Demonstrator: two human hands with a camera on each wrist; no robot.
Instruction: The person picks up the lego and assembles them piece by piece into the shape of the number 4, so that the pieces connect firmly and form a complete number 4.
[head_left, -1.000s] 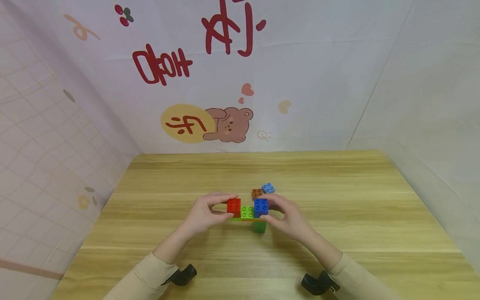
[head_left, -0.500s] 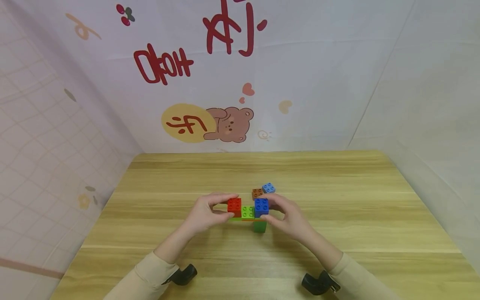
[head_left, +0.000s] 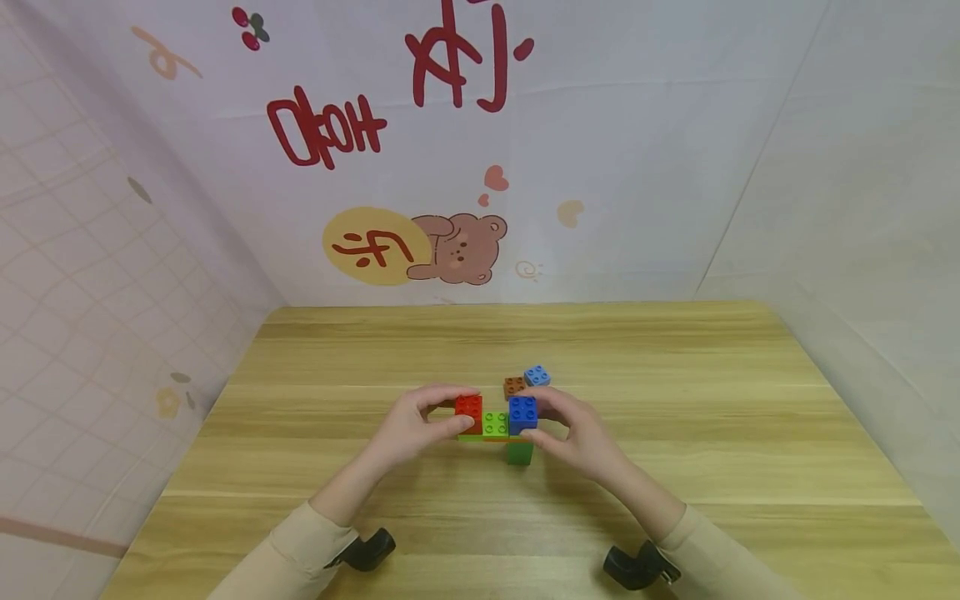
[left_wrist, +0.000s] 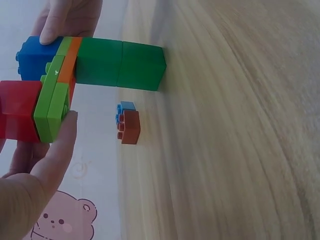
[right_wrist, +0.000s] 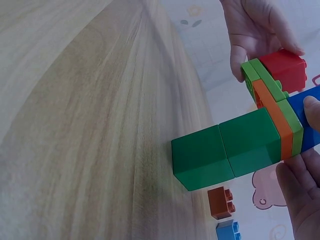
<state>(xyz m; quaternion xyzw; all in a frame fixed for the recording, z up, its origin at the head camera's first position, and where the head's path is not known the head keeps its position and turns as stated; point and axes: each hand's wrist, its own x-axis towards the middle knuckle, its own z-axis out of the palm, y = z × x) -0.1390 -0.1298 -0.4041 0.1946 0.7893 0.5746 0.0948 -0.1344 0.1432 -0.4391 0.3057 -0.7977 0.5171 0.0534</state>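
A toy building-block structure stands on the table between the hands. Two stacked dark green blocks [right_wrist: 250, 136] form its upright column. Above them lie a thin orange block [left_wrist: 68, 70] and lime green blocks [head_left: 495, 424], which overhang to the left. On top, a red block [head_left: 468, 405] sits at the left end and a blue block [head_left: 522, 408] at the right. My left hand [head_left: 408, 427] grips the red block, with one finger against the underside of the lime overhang in the left wrist view. My right hand [head_left: 581, 433] holds the blue block between thumb and fingers.
Just behind the structure, a brown block [head_left: 513, 386] and a light blue block [head_left: 537, 375] lie close together on the wooden table [head_left: 360, 350]. A printed white cloth [head_left: 637, 167] hangs at the table's back edge. Black wrist mounts [head_left: 367, 550] jut from both sleeves.
My left thumb has slid from the red block's lower edge up across its front, and the left fingertips have shifted slightly. The right hand and the structure stay put.
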